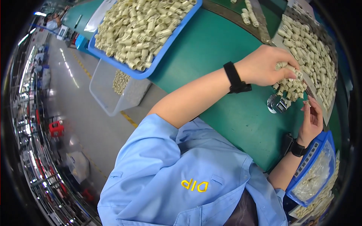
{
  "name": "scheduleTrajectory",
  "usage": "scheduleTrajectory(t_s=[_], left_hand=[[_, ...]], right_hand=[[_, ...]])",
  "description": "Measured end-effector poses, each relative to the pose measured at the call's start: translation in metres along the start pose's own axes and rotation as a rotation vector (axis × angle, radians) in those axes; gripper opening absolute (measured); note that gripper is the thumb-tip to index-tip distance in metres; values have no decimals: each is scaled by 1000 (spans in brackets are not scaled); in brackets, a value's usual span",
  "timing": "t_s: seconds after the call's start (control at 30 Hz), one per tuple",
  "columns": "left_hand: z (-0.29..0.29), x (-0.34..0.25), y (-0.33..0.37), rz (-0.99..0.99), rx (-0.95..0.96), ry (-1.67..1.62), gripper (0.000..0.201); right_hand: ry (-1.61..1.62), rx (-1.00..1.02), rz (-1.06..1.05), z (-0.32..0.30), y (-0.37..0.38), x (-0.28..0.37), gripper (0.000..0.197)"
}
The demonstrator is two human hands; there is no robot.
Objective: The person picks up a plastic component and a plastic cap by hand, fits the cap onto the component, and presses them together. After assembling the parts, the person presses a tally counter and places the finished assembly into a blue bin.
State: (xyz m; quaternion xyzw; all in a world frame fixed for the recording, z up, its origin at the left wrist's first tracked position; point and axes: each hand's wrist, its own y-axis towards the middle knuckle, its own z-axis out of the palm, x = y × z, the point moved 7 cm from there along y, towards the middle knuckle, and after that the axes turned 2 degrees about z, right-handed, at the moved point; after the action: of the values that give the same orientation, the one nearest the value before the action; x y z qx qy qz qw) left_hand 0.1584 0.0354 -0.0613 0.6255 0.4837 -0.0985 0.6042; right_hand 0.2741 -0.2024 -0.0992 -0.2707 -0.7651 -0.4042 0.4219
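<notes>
My left hand (266, 64) is closed, with its thumb and fingers curled around a cream ribbed cylindrical part (281, 66). Just beneath it, a heap of small cream parts (289, 89) rests on the green work surface. My right hand (312, 119) is right of that heap, its fingertips pinched on a small cream piece (307, 103) partly hidden by the fingers. Between the hands, beside the heap, sits a small shiny metal and dark device (277, 104).
A blue tray (151, 71) piled with cream cylinders sits at the far left, above a clear bin (98, 94). More cylinders (311, 56) lie on the right. A blue bin (327, 165) holding a plastic bag stands near my right wrist. The green table (211, 45) extends between.
</notes>
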Motion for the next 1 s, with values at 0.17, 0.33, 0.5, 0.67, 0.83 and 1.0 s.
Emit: scheduleTrajectory(t_s=[0.17,0.33,0.5,0.67,0.83,1.0], left_hand=[[12,-14,-4,-92,140,-333,21],[14,-13,-5,-7,285,-361,23],[37,-10,-28,-382,197,-777,31],[51,-11,-34,-520,199,-920,35],[48,-17,-14,-463,268,-575,34],[57,-28,8,-344,416,-265,33]], right_hand=[[96,128,-138,30,-11,38,20],[220,230,-132,50,-17,58,23],[364,150,-277,43,-14,66,18],[453,106,-290,39,-16,72,18],[591,28,-168,32,-20,60,24],[634,27,-96,33,-19,48,26]])
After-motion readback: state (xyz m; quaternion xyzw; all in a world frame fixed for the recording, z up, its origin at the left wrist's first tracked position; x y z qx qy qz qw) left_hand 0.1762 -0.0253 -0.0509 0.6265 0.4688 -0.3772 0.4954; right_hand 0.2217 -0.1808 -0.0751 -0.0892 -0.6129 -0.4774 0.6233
